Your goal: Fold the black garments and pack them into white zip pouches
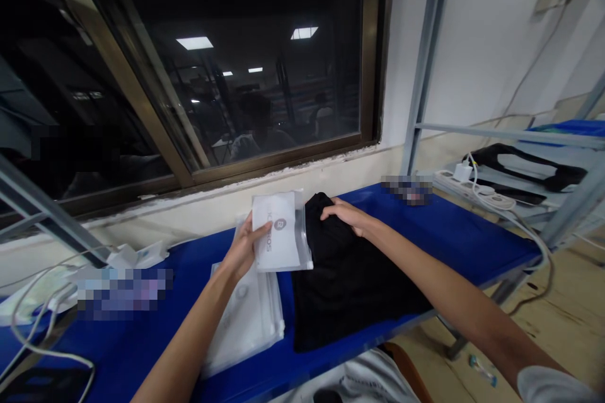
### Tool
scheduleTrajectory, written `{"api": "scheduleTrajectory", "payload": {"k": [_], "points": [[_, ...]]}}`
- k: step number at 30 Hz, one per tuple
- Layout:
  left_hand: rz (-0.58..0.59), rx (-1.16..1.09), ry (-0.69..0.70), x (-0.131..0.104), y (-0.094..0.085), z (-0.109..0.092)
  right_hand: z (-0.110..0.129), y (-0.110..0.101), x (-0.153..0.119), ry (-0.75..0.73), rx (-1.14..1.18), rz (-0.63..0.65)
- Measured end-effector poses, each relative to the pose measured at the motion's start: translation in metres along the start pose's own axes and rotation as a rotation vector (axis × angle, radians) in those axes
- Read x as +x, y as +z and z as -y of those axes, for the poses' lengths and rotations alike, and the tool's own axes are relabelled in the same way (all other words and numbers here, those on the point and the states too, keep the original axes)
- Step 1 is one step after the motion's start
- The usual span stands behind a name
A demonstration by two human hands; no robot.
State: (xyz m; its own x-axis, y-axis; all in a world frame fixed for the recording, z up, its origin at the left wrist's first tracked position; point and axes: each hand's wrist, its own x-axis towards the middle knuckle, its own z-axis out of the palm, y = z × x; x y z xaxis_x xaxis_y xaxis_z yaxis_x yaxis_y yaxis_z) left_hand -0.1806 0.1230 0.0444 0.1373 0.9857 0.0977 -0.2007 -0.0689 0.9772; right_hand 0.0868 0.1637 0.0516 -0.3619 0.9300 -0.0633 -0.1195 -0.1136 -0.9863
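Note:
My left hand [241, 249] grips a small frosted plastic zip bag [283, 242] with a printed logo, its thumb lying on the front. Below it, larger frosted zip bags [248, 321] lie overlapped on the blue surface, partly covered by my left forearm. My right hand [345, 214] pinches the upper part of a black cloth garment [350, 289], bunched at the top and spread flat toward the front edge. The small bag's right edge is right beside the garment; I cannot tell whether they touch. What kind of garment it is does not show.
Underneath is a blue bed-like surface [454, 239] with a metal frame [423, 69]. Power strips [472, 189] with cables sit at the right, and more chargers and cables [125, 258] at the left. A dark window [278, 94] rises behind the low wall.

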Motion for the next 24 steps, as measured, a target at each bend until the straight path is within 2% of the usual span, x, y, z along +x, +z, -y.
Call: {"api": "scheduleTrajectory", "payload": {"k": [4,8,17,24], "points": [[0.075,0.058,-0.053,-0.005,0.001,0.001,-0.001,-0.001,0.002,-0.054,-0.011,-0.06],[0.114,0.094,-0.037,-0.007,0.002,0.002,-0.001,-0.007,0.002,-0.062,-0.094,-0.047],[0.145,0.187,-0.039,-0.009,0.013,0.004,-0.01,0.005,0.01,-0.235,0.097,-0.154],[0.085,0.135,-0.034,-0.012,0.022,0.017,-0.032,0.032,0.003,-0.187,0.166,-0.04]]}}
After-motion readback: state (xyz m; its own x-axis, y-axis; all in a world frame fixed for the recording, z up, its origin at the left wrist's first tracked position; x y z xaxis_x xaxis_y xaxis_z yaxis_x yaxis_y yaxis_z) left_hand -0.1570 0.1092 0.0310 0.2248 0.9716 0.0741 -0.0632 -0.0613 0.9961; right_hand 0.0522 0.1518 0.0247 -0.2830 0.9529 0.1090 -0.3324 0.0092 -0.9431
